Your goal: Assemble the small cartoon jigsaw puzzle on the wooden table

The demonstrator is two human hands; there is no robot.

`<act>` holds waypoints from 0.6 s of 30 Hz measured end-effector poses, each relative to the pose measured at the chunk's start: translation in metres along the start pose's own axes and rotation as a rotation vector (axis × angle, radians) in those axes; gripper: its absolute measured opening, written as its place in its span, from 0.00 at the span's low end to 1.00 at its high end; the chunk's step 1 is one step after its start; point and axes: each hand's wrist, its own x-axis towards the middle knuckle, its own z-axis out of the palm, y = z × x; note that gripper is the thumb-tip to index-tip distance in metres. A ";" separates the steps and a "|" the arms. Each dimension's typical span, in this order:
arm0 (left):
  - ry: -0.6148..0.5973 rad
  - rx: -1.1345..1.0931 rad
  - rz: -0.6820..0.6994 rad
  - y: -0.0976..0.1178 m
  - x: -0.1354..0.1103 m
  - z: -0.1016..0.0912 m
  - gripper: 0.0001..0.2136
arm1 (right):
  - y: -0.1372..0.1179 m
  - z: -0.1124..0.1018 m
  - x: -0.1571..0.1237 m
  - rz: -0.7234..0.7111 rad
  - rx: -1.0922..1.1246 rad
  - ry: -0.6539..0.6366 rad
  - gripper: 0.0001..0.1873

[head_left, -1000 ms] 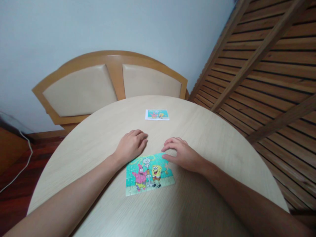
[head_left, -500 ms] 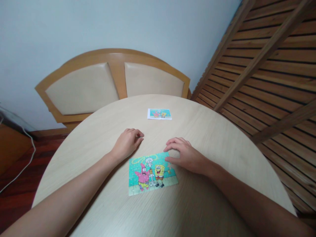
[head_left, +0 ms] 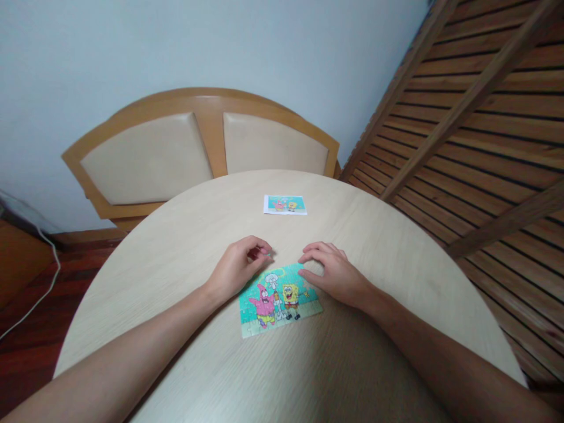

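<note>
An assembled jigsaw puzzle (head_left: 282, 302) with a pink starfish, a pale squid-like figure and a yellow sponge character lies on the round table, slightly turned. Just past its upper left edge is my left hand (head_left: 240, 264), its thumb and fingers curled together. A tiny greenish spot shows at those fingertips, too small to name. My right hand (head_left: 335, 271) rests at the puzzle's upper right corner, thumb against that corner and fingers curved apart from it. Part of the puzzle's top edge is covered by my hands.
A small printed picture (head_left: 286, 204) of the same characters lies farther back on the table (head_left: 185, 229). Behind the table stands a wooden bench back (head_left: 211, 132) with cream padding. A slatted wooden panel (head_left: 476, 135) rises at the right, and a white cable (head_left: 55, 276) hangs at the left.
The puzzle has shifted right and a little away from me, turning slightly. My left hand has moved right, its fingers coming together over the puzzle's far edge. My right hand has barely moved.
</note>
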 end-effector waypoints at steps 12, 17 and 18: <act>-0.056 -0.427 -0.130 0.024 -0.019 0.025 0.09 | -0.031 0.002 -0.003 -0.152 0.223 0.050 0.07; -0.068 -0.289 -0.019 0.024 -0.021 0.022 0.07 | -0.028 0.000 0.000 -0.128 0.258 0.074 0.05; -0.082 -0.200 0.038 0.025 -0.021 0.020 0.07 | -0.027 -0.001 0.000 -0.122 0.269 0.084 0.06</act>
